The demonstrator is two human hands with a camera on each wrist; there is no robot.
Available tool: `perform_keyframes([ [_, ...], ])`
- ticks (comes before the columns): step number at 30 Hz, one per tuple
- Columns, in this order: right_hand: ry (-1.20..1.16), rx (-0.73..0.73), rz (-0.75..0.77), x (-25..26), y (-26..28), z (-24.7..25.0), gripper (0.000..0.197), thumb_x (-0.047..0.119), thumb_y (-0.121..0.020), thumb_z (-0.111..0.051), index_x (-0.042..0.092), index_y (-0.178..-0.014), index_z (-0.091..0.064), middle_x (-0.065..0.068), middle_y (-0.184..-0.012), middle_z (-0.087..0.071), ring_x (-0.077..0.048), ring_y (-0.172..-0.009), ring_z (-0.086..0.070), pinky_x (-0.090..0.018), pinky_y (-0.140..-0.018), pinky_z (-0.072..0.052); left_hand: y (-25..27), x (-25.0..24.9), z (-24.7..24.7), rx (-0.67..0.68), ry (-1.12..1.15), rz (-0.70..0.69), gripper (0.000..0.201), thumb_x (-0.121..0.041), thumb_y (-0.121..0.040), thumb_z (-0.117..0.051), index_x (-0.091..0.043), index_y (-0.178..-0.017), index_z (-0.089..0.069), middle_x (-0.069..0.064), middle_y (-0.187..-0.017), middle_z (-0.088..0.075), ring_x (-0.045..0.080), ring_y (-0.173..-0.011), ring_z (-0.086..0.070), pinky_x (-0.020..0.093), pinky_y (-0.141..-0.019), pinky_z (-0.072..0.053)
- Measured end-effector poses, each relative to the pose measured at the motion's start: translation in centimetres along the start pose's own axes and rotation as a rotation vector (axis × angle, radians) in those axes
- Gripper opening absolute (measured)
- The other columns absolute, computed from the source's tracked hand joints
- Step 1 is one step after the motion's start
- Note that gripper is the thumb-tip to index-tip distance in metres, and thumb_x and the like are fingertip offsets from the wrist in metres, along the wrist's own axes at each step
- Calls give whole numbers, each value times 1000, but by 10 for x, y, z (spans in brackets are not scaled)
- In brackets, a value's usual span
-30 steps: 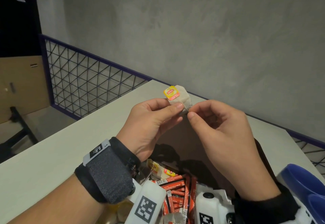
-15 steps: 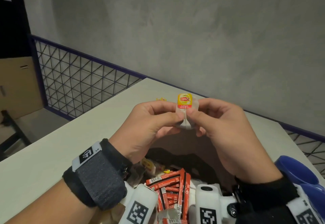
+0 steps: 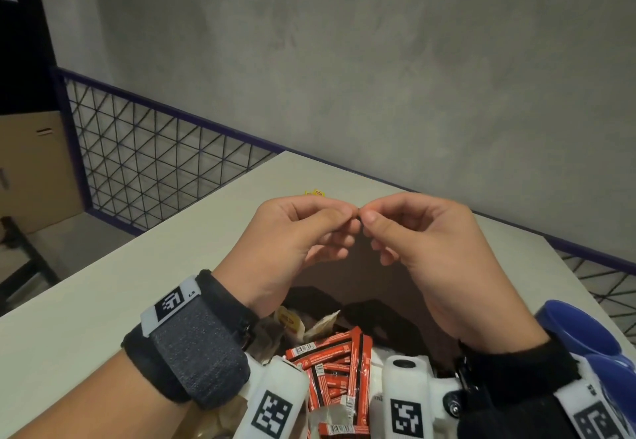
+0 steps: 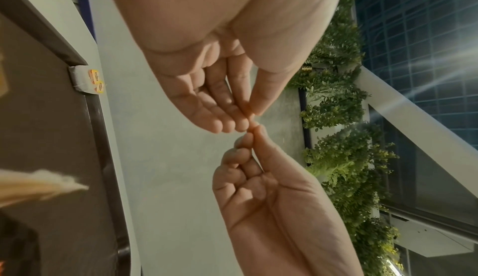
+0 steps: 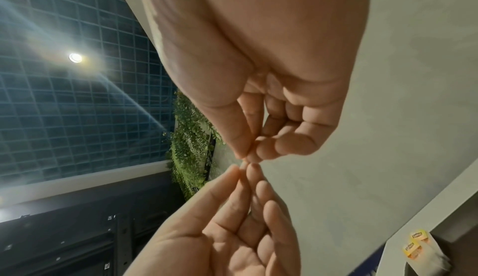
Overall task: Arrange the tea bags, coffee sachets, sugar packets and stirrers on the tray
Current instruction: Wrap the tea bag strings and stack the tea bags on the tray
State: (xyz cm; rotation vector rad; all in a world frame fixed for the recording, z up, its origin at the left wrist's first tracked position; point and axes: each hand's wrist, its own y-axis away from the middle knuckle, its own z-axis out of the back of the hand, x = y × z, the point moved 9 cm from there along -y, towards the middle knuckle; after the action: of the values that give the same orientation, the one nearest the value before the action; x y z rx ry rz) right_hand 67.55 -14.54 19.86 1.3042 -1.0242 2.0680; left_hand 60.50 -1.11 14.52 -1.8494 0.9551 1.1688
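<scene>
Below pinch: brown tray [image 3: 347, 276] held red coffee sachets [image 3: 339, 366] heaped at near end, loose tea bags [image 3: 292, 323] just left of them. Two more tea bags with yellow tags [image 4: 89, 82] lay at tray's far corner, beyond pinch. Left hand [image 3: 292, 242] and right hand [image 3: 416, 249] raised over tray, thumb and forefinger tips of each pressed together, pinch points nearly touching. Possibly thin string between them; too small to tell. Other fingers curled loosely.

Dim indoor light, starburst glare from a ceiling lamp [image 5: 75, 57] in the right wrist view, strong wide-angle bending, blurred near palms
</scene>
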Motion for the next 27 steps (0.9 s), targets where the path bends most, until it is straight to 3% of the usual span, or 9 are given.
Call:
perform_keyframes([
  [6, 126, 0, -69, -10, 2, 12, 7, 12, -89, -74, 14, -84, -77, -14, -82, -73, -12, -65, -59, -26, -58, -45, -4, -1, 7, -55, 11, 20, 14, -11, -96, -66, -5, -103, -77, 12, -95, -78, 16, -80, -69, 27, -75, -61],
  [8, 332, 172, -86, -13, 5, -2, 6, 18, -86, -77, 23, -90, -77, -4, -85, -74, -11, -72, -64, -27, -67, -50, -3, -4, 6, -41, 20, 13, 13, -11, -98, -65, -7, -99, -77, 10, -93, -77, 16, -79, -69, 28, -75, -61],
  [10, 662, 482, -95, -22, 15, -26, 25, 30, -83, -80, 36, -105, -72, 9, -94, -70, -7, -83, -66, -28, -77, -53, -2, -6, 4, -29, 27, 12, 13, -11, -98, -63, -8, -96, -76, 8, -90, -76, 15, -77, -68, 28, -75, -59],
  [12, 939, 712, -83, -32, 27, -43, 42, 38, -83, -80, 46, -119, -62, 17, -102, -62, -1, -90, -61, -23, -77, -51, 0, -6, 2, -17, 27, 20, 13, -11, -98, -64, -9, -95, -76, 7, -89, -76, 15, -78, -68, 30, -77, -59],
  [14, 1066, 786, -54, -37, 32, -53, 43, 41, -85, -79, 47, -122, -58, 20, -107, -56, 0, -94, -56, -21, -75, -48, 1, -7, 2, -12, 24, 26, 12, -12, -98, -64, -10, -95, -75, 6, -89, -75, 16, -79, -68, 32, -79, -59],
  [18, 1002, 747, -20, -40, 31, -63, 11, 43, -89, -74, 33, -94, -71, 17, -92, -65, -1, -85, -60, -19, -68, -47, 1, -11, 3, -8, 46, 30, 10, -11, -97, -65, -8, -96, -74, 7, -89, -75, 18, -80, -68, 34, -82, -59],
  [21, 796, 611, -13, -26, 13, -50, 16, 40, -86, -78, 24, -85, -75, 7, -83, -74, -3, -74, -66, -29, -72, -55, -2, -18, 6, 16, 53, 25, 9, -10, -98, -64, -6, -98, -73, 10, -91, -74, 22, -86, -68, 35, -86, -59],
  [23, 580, 505, -8, -8, 0, -39, 22, 37, -80, -80, 17, -86, -76, -3, -79, -74, -12, -69, -61, -34, -68, -50, -7, -21, 8, 63, 12, 26, 10, -11, -97, -64, -7, -97, -73, 12, -95, -75, 23, -89, -69, 35, -88, -59],
  [27, 345, 390, -3, 26, -26, -26, 29, 23, -77, -79, -1, -92, -73, -12, -71, -66, -8, -56, -55, -20, -50, -43, -15, -18, 8, 207, -144, 57, 20, -25, -93, -68, -9, -102, -76, 9, -98, -78, 15, -89, -73, 26, -78, -59],
])
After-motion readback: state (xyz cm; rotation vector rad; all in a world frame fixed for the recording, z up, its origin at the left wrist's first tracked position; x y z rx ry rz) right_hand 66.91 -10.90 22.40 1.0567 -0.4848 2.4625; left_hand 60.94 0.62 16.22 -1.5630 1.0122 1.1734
